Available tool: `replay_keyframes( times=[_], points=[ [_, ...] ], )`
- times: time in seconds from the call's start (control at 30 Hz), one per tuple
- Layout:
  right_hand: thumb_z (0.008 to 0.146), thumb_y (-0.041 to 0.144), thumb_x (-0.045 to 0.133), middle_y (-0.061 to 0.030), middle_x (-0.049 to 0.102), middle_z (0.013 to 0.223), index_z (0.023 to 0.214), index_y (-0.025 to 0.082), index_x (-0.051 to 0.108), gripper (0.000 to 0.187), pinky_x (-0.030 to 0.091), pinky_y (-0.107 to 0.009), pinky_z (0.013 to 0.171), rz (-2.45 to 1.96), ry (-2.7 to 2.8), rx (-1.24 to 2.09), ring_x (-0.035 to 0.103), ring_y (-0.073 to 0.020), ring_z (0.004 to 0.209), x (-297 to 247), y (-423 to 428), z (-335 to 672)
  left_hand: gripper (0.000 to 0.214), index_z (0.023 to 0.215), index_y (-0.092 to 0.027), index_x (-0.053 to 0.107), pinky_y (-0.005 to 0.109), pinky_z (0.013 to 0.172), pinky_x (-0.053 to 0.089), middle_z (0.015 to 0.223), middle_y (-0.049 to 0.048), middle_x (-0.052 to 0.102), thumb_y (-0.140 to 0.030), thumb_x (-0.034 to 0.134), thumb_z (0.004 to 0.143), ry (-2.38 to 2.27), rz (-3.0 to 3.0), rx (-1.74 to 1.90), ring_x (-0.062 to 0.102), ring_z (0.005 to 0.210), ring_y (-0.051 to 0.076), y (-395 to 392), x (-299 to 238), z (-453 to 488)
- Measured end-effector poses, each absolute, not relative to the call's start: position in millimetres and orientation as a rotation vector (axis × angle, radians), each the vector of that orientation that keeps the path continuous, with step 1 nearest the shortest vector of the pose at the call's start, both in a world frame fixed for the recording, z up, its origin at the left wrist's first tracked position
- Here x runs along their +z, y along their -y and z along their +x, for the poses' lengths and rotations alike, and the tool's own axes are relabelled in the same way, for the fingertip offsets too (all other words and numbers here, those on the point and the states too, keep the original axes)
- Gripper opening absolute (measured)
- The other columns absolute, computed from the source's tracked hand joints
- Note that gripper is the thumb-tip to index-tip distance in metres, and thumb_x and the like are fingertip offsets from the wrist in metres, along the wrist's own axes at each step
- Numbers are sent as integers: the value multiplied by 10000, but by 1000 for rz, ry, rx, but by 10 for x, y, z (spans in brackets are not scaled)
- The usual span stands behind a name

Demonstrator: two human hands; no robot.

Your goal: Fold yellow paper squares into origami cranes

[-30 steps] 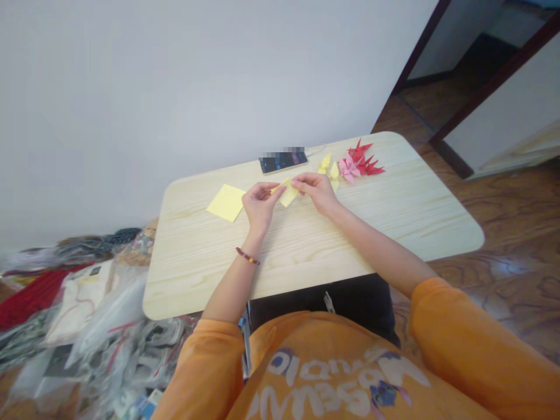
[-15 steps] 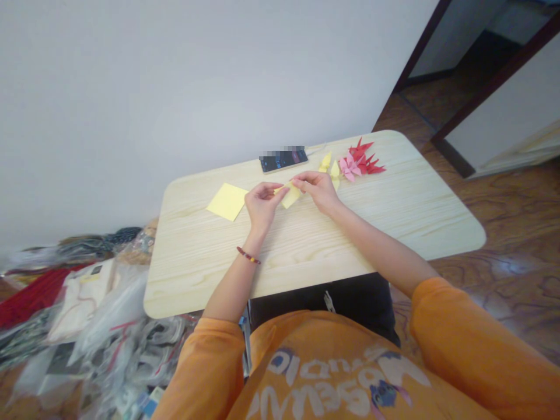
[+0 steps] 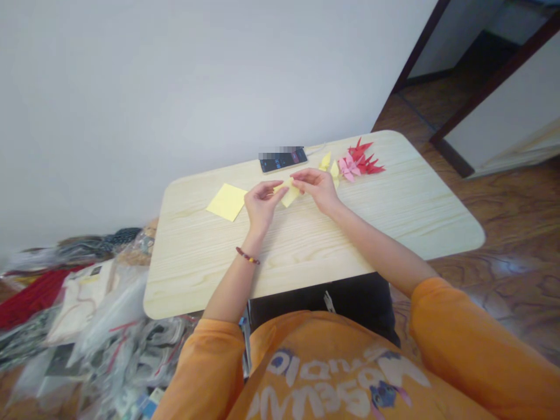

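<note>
1. Two bare hands are working close together: the left hand (image 3: pixel 261 205) and right hand (image 3: pixel 317 190) face each other over a light wood-grain bench (image 3: pixel 196 274), with a narrow folded strip of pale yellow paper (image 3: pixel 289 195) between them.
2. The fingers (image 3: pixel 299 183) of both hands are closed on that strip, pinching it from either end. It sits near the bench's far edge, and I can't tell whether it's touching the wood.
3. Looks to me like a fold is in progress, and the next move calls for lining up the edges and pressing the crease firm.
4. Just left of the left hand lies a flat square of pale yellow paper (image 3: pixel 226 202). Further along are a black smartphone (image 3: pixel 283 160) and a little cluster of red origami figures (image 3: pixel 363 157), pink origami figures (image 3: pixel 349 169) and yellow origami figures (image 3: pixel 329 168).
</note>
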State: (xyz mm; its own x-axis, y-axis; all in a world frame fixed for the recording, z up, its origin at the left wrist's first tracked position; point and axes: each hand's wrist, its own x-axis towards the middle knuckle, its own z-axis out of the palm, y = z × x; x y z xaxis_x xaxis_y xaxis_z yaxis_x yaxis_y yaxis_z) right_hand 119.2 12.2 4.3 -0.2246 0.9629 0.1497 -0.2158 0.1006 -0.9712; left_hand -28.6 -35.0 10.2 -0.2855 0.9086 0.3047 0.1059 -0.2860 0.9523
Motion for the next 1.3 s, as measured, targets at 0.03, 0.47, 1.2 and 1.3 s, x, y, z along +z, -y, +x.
replay_keyframes(
  times=[0.03, 0.47, 1.2, 1.3],
  points=[
    [594, 381, 783, -31, 700, 822, 824, 177, 698, 318, 443, -235, 558, -844, 1266, 1370, 593, -120, 694, 39, -130, 1196, 231, 819, -199, 722, 265, 666, 518, 863, 54, 733, -300, 801, 627, -1308, 1312, 1623, 662, 733, 143, 347, 99, -289],
    [601, 335, 785, -20, 712, 798, 789, 187, 712, 250, 486, -256, 636, -829, 1202, 1362, 621, -129, 728, 11, -150, 1197, 227, 818, -209, 753, 269, 639, 528, 788, 47, 737, -289, 807, 613, -1279, 1256, 1635, 651, 671, 138, 325, 88, -319],
    [511, 343, 842, 12, 669, 712, 728, 185, 644, 333, 512, -260, 633, -834, 1172, 1363, 618, -117, 672, 39, -135, 1176, 200, 808, -198, 758, 241, 621, 543, 810, 56, 752, -296, 792, 637, -1282, 1309, 1646, 670, 643, 129, 341, 79, -291],
    [494, 339, 849, 24, 661, 701, 681, 190, 619, 332, 512, -252, 627, -824, 1155, 1337, 611, -111, 665, 58, -115, 1173, 193, 805, -197, 759, 235, 602, 538, 799, 54, 751, -289, 792, 638, -1270, 1306, 1663, 669, 633, 129, 348, 82, -289]
  ],
)
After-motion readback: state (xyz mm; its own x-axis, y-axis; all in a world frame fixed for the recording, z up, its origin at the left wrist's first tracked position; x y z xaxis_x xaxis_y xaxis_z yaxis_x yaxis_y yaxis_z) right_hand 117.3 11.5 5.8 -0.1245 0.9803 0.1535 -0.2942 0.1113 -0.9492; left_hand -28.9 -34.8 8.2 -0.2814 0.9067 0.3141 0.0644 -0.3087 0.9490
